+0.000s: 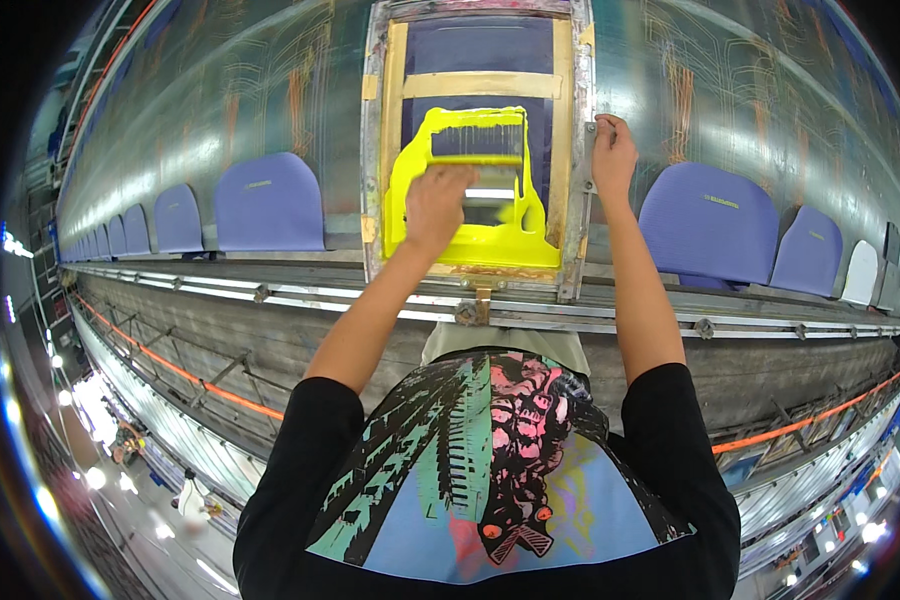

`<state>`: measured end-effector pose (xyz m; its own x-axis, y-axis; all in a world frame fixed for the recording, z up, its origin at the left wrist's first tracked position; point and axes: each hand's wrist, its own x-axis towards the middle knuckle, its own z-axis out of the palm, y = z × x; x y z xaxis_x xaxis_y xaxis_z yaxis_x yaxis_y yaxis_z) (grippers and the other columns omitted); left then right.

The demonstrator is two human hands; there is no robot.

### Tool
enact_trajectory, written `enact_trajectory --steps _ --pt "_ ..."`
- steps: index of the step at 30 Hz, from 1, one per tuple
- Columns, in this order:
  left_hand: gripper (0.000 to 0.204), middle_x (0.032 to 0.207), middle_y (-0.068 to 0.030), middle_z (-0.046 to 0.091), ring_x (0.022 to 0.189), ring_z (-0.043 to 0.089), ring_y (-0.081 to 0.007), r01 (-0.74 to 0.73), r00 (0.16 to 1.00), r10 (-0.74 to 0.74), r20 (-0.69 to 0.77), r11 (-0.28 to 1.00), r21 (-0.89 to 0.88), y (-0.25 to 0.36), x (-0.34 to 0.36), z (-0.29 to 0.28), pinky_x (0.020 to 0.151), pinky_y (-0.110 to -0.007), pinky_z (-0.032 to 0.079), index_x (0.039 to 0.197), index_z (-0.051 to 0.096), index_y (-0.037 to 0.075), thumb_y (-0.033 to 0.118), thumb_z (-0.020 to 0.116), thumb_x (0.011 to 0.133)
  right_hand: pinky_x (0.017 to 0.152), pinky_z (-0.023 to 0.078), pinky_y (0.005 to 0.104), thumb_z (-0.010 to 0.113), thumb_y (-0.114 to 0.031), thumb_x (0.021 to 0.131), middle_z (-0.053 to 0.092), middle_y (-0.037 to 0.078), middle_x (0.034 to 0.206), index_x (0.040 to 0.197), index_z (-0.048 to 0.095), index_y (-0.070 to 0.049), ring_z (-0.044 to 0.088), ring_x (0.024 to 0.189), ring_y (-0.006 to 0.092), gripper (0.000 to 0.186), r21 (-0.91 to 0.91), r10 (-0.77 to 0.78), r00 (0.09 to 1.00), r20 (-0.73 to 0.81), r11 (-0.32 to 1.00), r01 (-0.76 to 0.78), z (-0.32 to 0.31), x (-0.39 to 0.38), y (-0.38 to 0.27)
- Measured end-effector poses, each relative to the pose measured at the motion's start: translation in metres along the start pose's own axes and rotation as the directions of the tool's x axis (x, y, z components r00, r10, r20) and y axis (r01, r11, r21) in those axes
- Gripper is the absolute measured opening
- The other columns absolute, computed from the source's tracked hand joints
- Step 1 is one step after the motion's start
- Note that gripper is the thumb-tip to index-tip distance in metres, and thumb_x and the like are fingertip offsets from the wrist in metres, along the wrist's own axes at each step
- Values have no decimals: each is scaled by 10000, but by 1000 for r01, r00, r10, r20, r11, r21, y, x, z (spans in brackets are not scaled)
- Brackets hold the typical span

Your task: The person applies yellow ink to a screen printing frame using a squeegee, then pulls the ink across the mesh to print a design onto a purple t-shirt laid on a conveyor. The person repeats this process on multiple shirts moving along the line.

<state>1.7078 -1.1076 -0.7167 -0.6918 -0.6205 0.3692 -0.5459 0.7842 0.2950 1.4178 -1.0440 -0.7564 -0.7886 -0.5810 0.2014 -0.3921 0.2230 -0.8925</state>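
Because the back of the left hand (435, 212) faces the camera, its fingertips are largely hidden, and the grip on the yellow-smeared bar (495, 160) shows only in part. How the bar joins the pale, shiny strip (490, 194) just below it is hard to make out. The screen frame (373, 150) runs up to the upper edge of the view, and the far ends of the desk (630, 60) bend away into the dark rim.

The left fingers are curled in, grasping the left end of the bar, which lies crosswise inside the frame, amid a thick spread of bright yellow ink (410, 185). The right hand (613, 150) is at the frame's right side, thumb and fingers drawn close together by the edge; whether they pinch it or merely rest there, I cannot tell.

Rounded purple panels (270, 210) stand in a row on the desk to either side of the frame, with a white panel (861, 272) farther right. Along the near edge runs a metal rail (590, 315).
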Motion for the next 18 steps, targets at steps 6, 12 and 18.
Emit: enact_trajectory --steps 6,12,18 --pt "367 1054 -25 769 978 702 -252 -26 1000 26 9 999 -48 12 14 -8 848 -409 543 1025 767 149 -66 626 763 701 497 445 591 -230 1023 680 191 775 1094 699 -63 650 679 330 211 -28 25 1000 -19 999 -25 -16 28 -2" --pt "354 1016 -50 753 959 685 -292 1 999 -4 50 999 50 -25 99 1 827 -453 528 1046 771 152 -34 643 774 708 497 443 587 -236 1025 685 186 780 1098 698 -66 653 683 339 216 -18 55 997 48 998 -54 -6 16 -3" --pt "377 1071 -31 754 983 690 -278 17 996 -21 91 999 51 -2 45 12 819 -445 530 1060 760 157 -52 618 781 709 496 442 593 -229 1018 699 185 830 1092 702 -66 659 723 341 210 -29 -4 1000 14 1000 5 -2 24 16"
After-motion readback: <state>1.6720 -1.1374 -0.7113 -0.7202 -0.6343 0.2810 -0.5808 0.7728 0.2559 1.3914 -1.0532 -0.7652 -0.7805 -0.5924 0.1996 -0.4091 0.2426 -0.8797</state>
